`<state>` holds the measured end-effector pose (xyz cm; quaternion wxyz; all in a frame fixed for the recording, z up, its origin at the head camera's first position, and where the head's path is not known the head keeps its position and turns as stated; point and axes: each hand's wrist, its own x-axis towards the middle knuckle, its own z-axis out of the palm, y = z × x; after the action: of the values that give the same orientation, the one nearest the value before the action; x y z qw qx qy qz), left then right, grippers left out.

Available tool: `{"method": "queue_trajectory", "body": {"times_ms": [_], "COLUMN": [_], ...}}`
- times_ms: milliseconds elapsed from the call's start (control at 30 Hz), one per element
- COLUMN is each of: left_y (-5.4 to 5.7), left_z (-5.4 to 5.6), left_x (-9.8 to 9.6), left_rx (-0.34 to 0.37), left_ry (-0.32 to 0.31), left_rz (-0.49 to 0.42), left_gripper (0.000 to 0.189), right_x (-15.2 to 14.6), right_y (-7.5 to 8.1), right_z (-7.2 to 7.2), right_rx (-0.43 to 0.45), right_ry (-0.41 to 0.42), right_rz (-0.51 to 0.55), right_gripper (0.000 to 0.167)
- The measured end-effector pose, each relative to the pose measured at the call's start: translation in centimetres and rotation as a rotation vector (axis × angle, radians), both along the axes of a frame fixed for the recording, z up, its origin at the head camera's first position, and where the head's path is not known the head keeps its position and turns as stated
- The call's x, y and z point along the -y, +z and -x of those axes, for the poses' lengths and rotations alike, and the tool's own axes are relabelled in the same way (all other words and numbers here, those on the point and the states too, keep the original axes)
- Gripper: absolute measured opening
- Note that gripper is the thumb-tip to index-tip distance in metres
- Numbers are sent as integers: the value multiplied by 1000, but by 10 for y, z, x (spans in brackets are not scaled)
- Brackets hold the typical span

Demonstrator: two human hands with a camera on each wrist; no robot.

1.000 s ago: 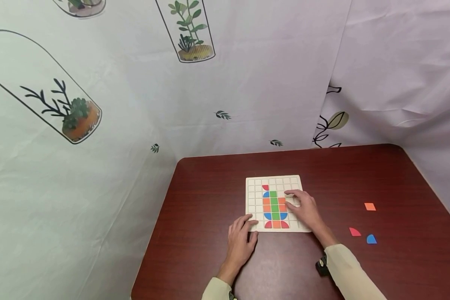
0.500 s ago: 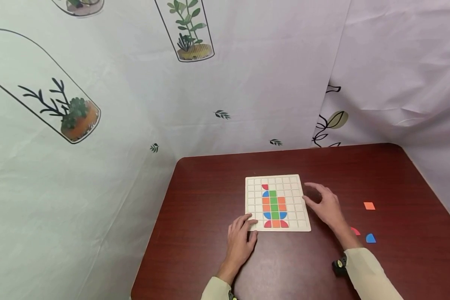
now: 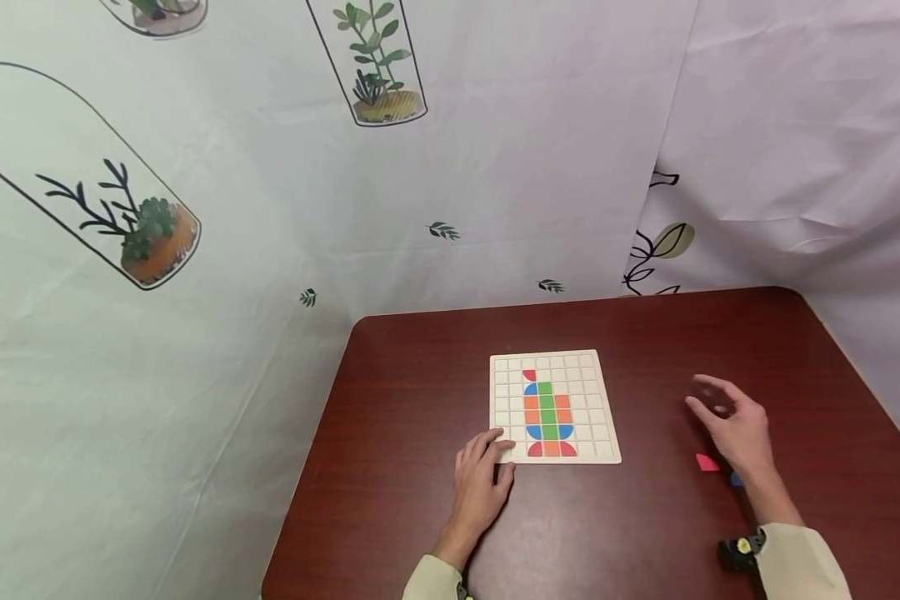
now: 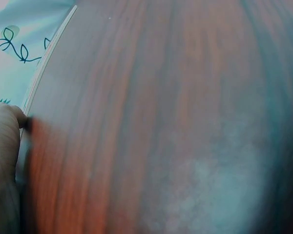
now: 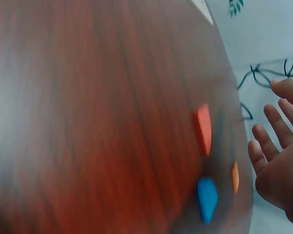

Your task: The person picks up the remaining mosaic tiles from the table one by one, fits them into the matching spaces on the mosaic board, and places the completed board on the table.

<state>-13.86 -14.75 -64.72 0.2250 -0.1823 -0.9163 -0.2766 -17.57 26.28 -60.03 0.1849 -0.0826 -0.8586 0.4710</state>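
A pale square grid board (image 3: 592, 392) lies on the table with several flat green, orange, blue and red pieces set in its middle columns. My left hand (image 3: 480, 479) rests on the board's lower left corner, fingertips on top and thumb by the front edge. Right of the board, my right hand (image 3: 738, 429) hovers over the table with relaxed, parted fingers and nothing between them. Near it lie a red piece (image 3: 707, 462) and a blue piece (image 3: 736, 479), the blue partly hidden by the wrist. An orange piece (image 5: 235, 178) shows in the right wrist view; the hand hides it in the head view.
The dark red-brown table (image 3: 420, 375) has rounded far corners. Behind it hangs a pale curtain (image 3: 495, 167) printed with plants in jars and small leaves. A dark wrist camera (image 3: 737, 554) sits by the right sleeve (image 3: 802, 562).
My right hand has left the board and moved right across the table, over to the loose pieces. My left hand has stayed on the board's corner.
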Motion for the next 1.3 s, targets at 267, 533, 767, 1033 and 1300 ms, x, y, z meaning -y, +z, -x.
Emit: {"method": "queue_trajectory", "body": {"times_ms": [267,533,767,1033,1300], "left_y": [0,1,1,0,2], "left_z": [-1,-2,-1,-1,-2], "left_x": [-1,-1,0,0,-1], "left_rx": [4,12,15,7,32], "left_ry": [4,0,0,1,4], "left_rz": [6,6,0,6,3], "left_gripper": [33,34,33,33,32], "right_x": [-24,-39,-43,-44,-45], "right_y": [-5,-15,-18,-19,-22], "right_z": [-12,-18,-18,-17,-17], "right_rx": [119,185,169,162,159], "right_ry": [-154,-126,-59,-63,-84], "right_rz": [-24,-101,-161,-158,-155], "right_gripper": [41,46,45,43,41]}}
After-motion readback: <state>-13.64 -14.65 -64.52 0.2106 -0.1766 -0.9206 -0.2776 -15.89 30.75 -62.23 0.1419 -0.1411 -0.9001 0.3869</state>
